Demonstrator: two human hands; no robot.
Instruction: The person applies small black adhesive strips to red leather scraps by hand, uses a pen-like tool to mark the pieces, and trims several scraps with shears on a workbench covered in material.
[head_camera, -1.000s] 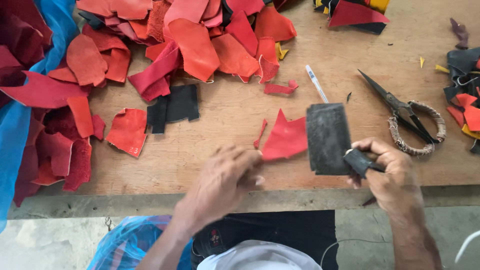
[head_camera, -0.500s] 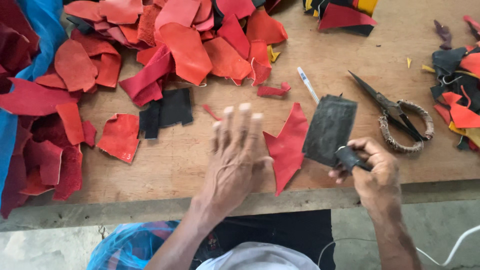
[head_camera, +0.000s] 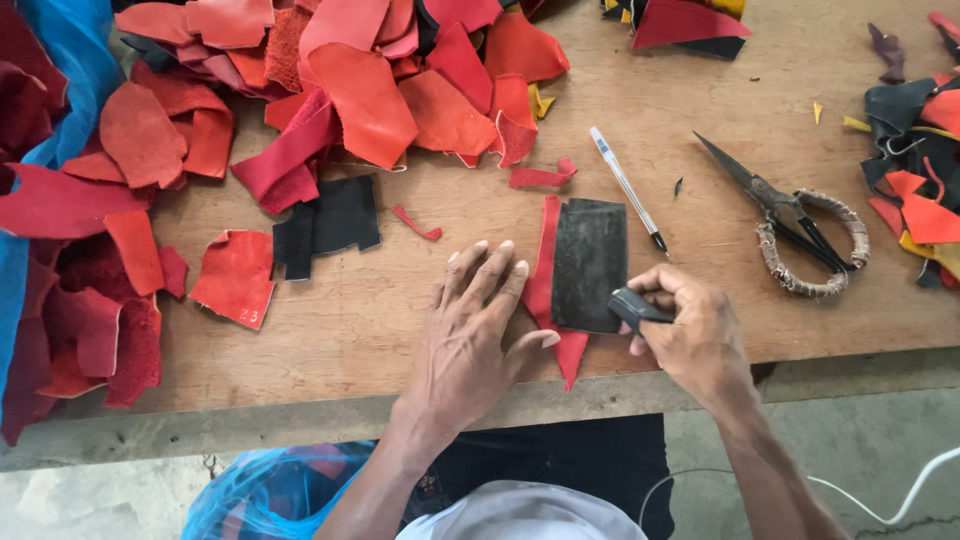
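Since the earlier frame, left hand (head_camera: 470, 330) has settled flat, fingers spread, pinning red leather scrap (head_camera: 545, 290) near the table (head_camera: 700, 300) edge. Right hand (head_camera: 690, 325) pinches black pattern card (head_camera: 590, 262) over it. Risk: loosened pressure lets card slide.

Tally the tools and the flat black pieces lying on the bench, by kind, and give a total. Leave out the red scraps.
Scissors: 1
Pen: 1
Black rectangular template, lying on a red piece that the left hand presses flat: 1
Black leather piece further left: 1
Small dark tool in the right hand: 1
Total: 5
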